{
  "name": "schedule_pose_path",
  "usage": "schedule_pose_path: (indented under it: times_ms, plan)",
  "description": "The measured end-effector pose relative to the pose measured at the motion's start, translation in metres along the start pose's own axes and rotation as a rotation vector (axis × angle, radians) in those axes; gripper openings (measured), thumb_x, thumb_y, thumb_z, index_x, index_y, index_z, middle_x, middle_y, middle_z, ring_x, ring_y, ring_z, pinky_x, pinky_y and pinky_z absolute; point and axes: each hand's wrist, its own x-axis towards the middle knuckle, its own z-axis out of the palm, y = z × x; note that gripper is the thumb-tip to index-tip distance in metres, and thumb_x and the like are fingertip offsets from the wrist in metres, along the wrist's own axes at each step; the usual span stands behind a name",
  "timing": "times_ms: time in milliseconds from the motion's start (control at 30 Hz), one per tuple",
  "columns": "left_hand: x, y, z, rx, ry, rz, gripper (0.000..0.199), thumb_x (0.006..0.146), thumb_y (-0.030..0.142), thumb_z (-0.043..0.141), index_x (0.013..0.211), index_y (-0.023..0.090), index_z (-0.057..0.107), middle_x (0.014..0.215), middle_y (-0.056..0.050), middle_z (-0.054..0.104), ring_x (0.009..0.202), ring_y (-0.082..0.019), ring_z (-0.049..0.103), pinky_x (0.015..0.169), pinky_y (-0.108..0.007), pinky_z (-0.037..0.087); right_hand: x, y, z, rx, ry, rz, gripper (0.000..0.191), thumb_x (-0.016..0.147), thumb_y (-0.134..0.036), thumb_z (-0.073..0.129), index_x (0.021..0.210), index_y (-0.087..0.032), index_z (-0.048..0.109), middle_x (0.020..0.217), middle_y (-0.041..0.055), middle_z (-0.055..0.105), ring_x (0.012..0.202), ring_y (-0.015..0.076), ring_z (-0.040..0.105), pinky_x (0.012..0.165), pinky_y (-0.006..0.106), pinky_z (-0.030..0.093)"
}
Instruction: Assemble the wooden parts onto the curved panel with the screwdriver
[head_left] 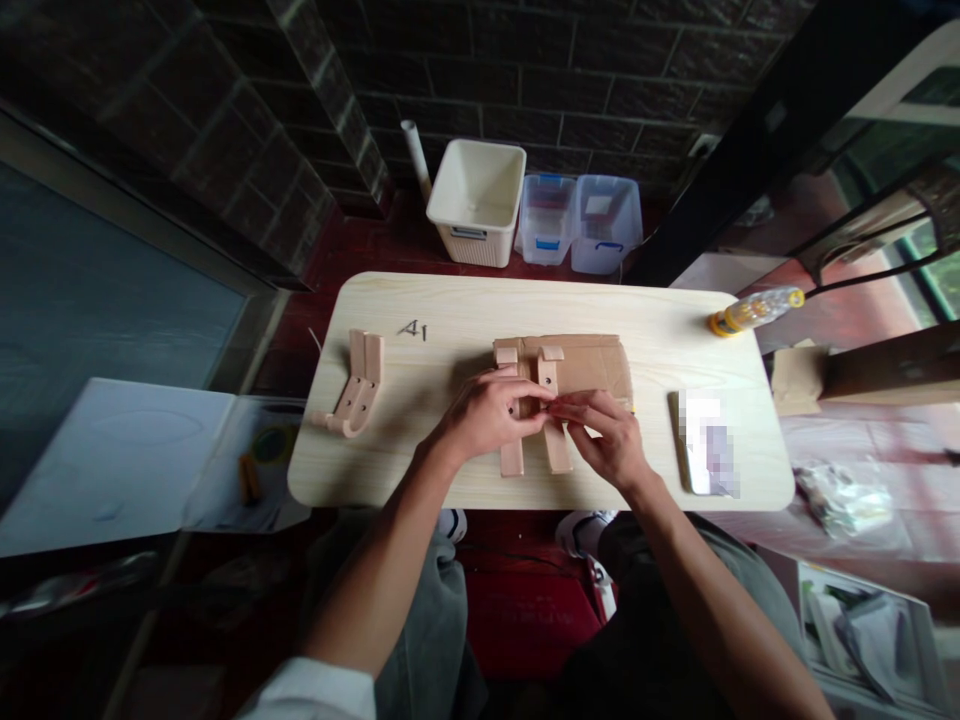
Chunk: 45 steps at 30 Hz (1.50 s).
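Note:
Two light wooden pieces with curved top ends lie side by side, partly over a flat brown cardboard piece [596,368]. My left hand [491,408] reaches across the left wooden piece [511,458], its fingertips pinched at the right wooden piece [557,452]. From the other side my right hand [606,432] meets it there, thumb and fingers pressed together. Whatever lies between the fingertips is too small to make out. Dark holes show in the right piece. Two more wooden pieces [364,385] with holes rest together at the table's left.
Small dark screws [412,328] lie at the table's back left. A phone [703,445] is at the right, and a clear yellow-capped bottle [754,310] stands at the back right corner. Beyond the far edge are a cream bin [480,195] and two clear boxes [607,225].

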Motion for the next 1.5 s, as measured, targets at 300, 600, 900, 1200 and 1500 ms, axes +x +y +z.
schedule_pose_path:
  times_ms: [300,600,900,1200,1500]
  plan:
    - [0.003,-0.009,0.009,0.033,0.044,0.047,0.011,0.086,0.025,0.077,0.095,0.027,0.082,0.078,-0.001,0.075,0.072,-0.015,0.063,0.074,-0.029,0.05,0.002,-0.001,-0.007,-0.07,0.127,0.084,0.025,0.095,-0.018,0.056,0.113,-0.024,0.073,0.105,0.0085,0.073,0.095,0.0201,0.07,0.08,0.034,0.059]
    - [0.003,-0.009,0.009,0.015,0.047,0.064,0.008,0.087,0.027,0.077,0.093,0.026,0.081,0.087,0.0,0.079,0.077,-0.016,0.066,0.078,-0.029,0.05,-0.005,0.047,-0.075,-0.536,0.339,0.723,0.036,0.097,-0.052,0.05,0.096,-0.02,0.067,0.076,0.0053,0.072,0.065,0.0184,0.066,0.065,0.03,0.05]
    - [0.004,-0.009,0.006,0.012,0.025,0.057,0.008,0.088,0.028,0.074,0.093,0.027,0.081,0.09,0.0,0.08,0.08,-0.016,0.067,0.082,-0.031,0.051,-0.03,0.056,-0.072,-0.367,-0.429,0.973,0.039,0.083,-0.059,0.069,0.076,-0.02,0.071,0.057,0.0055,0.068,0.046,0.018,0.06,0.049,0.03,0.044]
    - [0.005,-0.005,0.002,-0.001,0.016,0.052,0.008,0.087,0.026,0.075,0.093,0.027,0.08,0.094,0.0,0.08,0.085,-0.017,0.07,0.083,-0.03,0.051,-0.031,0.06,-0.078,-0.299,-0.33,0.94,0.029,0.088,-0.046,0.064,0.081,-0.019,0.068,0.061,0.0062,0.07,0.052,0.018,0.064,0.051,0.028,0.045]
    - [0.0,-0.004,0.002,0.018,0.03,0.055,0.012,0.088,0.025,0.075,0.097,0.028,0.081,0.096,0.0,0.081,0.081,-0.016,0.069,0.082,-0.03,0.052,-0.037,-0.015,-0.086,-0.098,0.165,0.704,0.049,0.093,-0.066,0.056,0.102,-0.018,0.065,0.066,-0.0007,0.06,0.057,0.0149,0.056,0.053,0.026,0.041]
